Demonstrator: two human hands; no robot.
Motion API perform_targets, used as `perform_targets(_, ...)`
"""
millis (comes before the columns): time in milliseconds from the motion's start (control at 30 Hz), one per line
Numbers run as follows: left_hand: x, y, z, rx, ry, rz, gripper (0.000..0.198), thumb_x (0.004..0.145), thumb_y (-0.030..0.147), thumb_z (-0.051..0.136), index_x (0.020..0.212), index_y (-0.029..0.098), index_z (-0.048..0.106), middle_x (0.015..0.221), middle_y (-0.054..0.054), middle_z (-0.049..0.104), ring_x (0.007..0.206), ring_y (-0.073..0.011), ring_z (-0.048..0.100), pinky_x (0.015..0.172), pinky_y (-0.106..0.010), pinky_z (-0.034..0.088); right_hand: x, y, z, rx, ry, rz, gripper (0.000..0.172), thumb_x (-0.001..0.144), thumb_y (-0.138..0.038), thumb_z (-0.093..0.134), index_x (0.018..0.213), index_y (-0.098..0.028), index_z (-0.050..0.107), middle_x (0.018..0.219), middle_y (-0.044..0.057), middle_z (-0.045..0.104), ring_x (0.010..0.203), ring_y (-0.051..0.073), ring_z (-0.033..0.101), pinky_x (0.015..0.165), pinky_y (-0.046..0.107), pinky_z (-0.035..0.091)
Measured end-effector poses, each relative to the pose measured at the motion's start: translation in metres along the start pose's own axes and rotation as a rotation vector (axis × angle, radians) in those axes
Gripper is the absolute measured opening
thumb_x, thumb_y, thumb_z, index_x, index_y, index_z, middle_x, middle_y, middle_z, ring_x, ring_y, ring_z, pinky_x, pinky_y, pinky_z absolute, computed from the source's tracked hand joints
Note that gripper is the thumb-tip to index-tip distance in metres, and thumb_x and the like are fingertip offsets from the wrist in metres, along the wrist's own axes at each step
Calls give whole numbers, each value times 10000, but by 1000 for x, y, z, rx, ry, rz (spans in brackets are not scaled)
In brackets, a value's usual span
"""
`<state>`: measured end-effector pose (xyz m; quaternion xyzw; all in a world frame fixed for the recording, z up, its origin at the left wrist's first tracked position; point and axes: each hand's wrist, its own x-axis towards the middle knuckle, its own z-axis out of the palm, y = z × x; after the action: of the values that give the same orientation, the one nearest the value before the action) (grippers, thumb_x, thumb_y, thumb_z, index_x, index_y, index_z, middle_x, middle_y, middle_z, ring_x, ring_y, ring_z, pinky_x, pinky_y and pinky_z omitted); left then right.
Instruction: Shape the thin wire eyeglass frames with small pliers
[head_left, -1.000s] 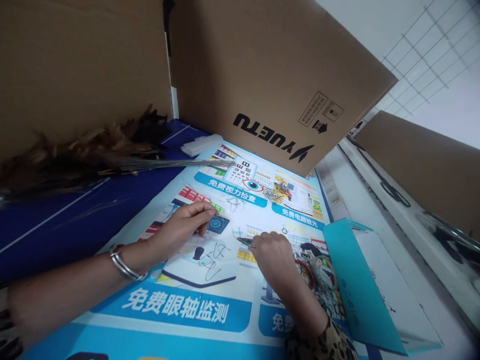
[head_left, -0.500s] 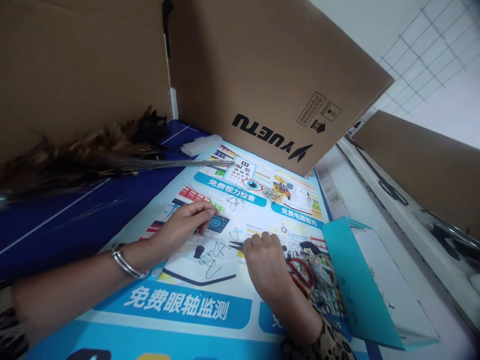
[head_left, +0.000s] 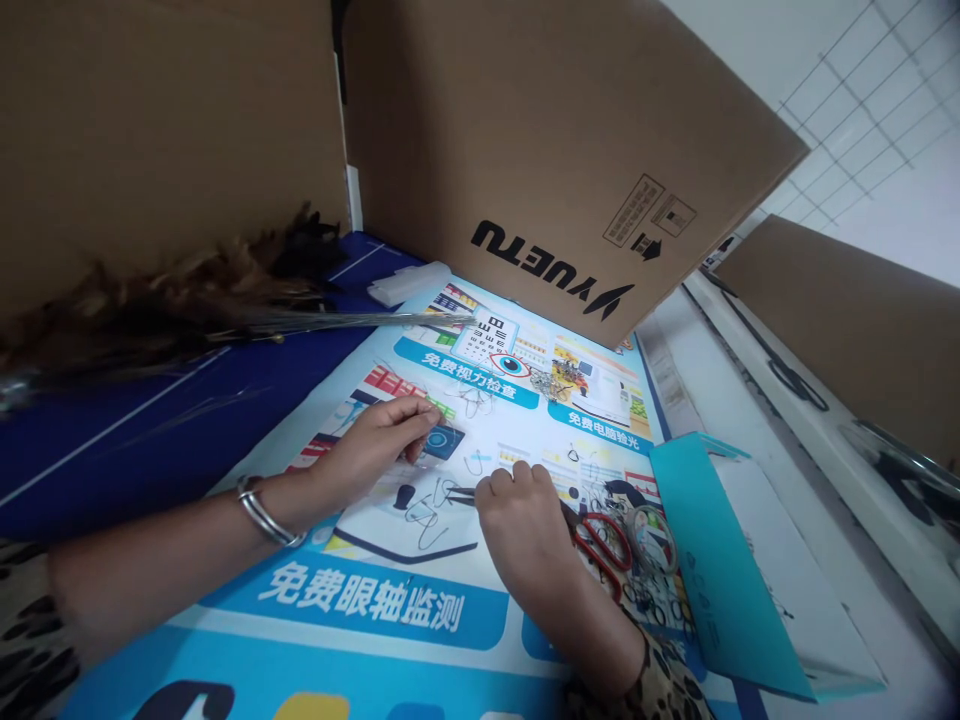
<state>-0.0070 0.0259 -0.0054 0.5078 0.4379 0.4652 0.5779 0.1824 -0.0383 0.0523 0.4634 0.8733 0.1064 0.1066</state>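
Note:
My right hand (head_left: pixel 525 525) is wrapped round a pair of pliers (head_left: pixel 463 496), and only their slim, pointed dark jaws show past the fingers. Those jaws point left, just above several bent thin wire pieces (head_left: pixel 427 522) on the printed sheet. My left hand (head_left: pixel 386 440) is closed in a pinch, thumb against fingers, to the upper left of the jaws. Whatever it pinches is too fine to make out. Beside my right wrist lie red-handled scissors (head_left: pixel 604 545), next to a roll of clear tape (head_left: pixel 651 540) and a heap of small wire loops (head_left: pixel 652 600).
An open teal box (head_left: pixel 724 570) stands at the right. Large cardboard panels (head_left: pixel 562 150) rise at the back. A bundle of brown feathers (head_left: pixel 172 300) and long thin wires (head_left: pixel 360 321) lies at the left. More small metal pieces (head_left: pixel 551 383) sit further back on the sheet.
My right hand has moved a little left with the pliers, bringing the jaws closer to the loose wire pieces. My left hand keeps its pinch. The view has shifted slightly.

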Motion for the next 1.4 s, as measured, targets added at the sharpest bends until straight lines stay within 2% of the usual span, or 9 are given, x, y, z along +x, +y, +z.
perform_targets(433,0,3,2,16,5,2,267,832,397,533,652,199,529,538,44,474,492,-115,436,503,-229,354,0,14,1,-21,5,89,110,849,-98,487,841,-142,588,790,96,574,771,226,486,694,368,354)
perform_targets(533,0,3,2,20,10,7,258,829,402,534,670,199,542,540,44,481,487,-114,439,497,-229,352,-6,13,-3,-8,10,51,95,839,-100,503,828,-152,582,796,88,571,766,228,482,680,367,347)
perform_targets(733,-1,4,2,19,0,6,255,834,390,531,667,197,534,517,50,454,486,-114,423,489,-224,331,-15,0,-9,45,-28,-120,73,802,-103,558,760,-162,563,750,66,563,733,220,477,659,360,340)
perform_targets(933,0,3,2,24,6,-1,239,823,393,531,680,202,548,518,49,464,484,-120,428,488,-225,328,-20,-4,-14,47,-78,-166,66,787,-107,570,740,-152,558,744,75,558,738,220,479,664,365,350)
perform_targets(1167,0,1,2,9,0,-1,228,834,379,535,696,200,558,514,54,469,484,-113,428,485,-222,319,-13,-2,-11,67,-28,-101,54,816,-130,563,772,-161,559,767,70,570,750,228,483,664,365,351)
perform_targets(1400,0,0,1,13,-17,10,228,847,373,535,710,194,572,521,52,466,499,-107,422,493,-220,322,-10,-3,-4,102,-50,-76,82,833,-164,552,756,-155,578,752,72,582,747,221,494,669,351,349)
